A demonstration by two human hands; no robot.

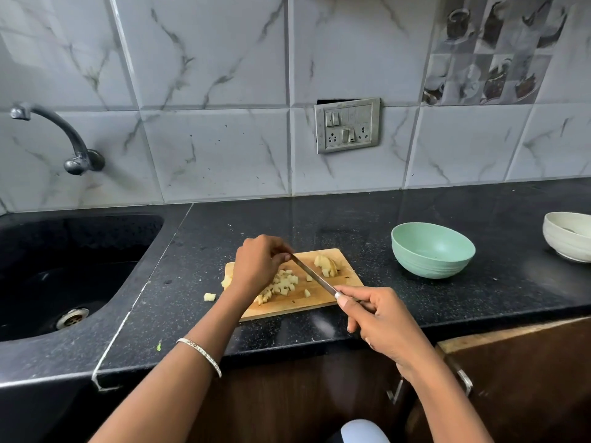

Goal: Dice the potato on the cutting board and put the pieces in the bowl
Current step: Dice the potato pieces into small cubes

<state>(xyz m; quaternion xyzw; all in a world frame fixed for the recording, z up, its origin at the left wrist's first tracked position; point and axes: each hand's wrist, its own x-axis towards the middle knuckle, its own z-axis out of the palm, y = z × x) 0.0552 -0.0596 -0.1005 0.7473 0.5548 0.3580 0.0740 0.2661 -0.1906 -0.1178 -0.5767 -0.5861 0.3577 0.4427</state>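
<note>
A wooden cutting board (319, 303) lies on the black counter. On it sits a heap of diced potato pieces (283, 284) and, at the far right corner, a sliced potato chunk (326, 265). My right hand (380, 318) grips the handle of a knife (315, 275) whose blade slants across the board. My left hand (259, 263) hovers over the dice, its fingertips pinching the blade's tip. One potato cube (209, 296) lies on the counter left of the board. The green bowl (431, 251) stands empty to the right.
A black sink (64, 270) with a tap (57, 135) fills the left side. A white bowl (567, 235) stands at the far right edge. A switch panel (347, 124) hangs on the tiled wall. Brown cabinet doors (527, 378) are below the counter.
</note>
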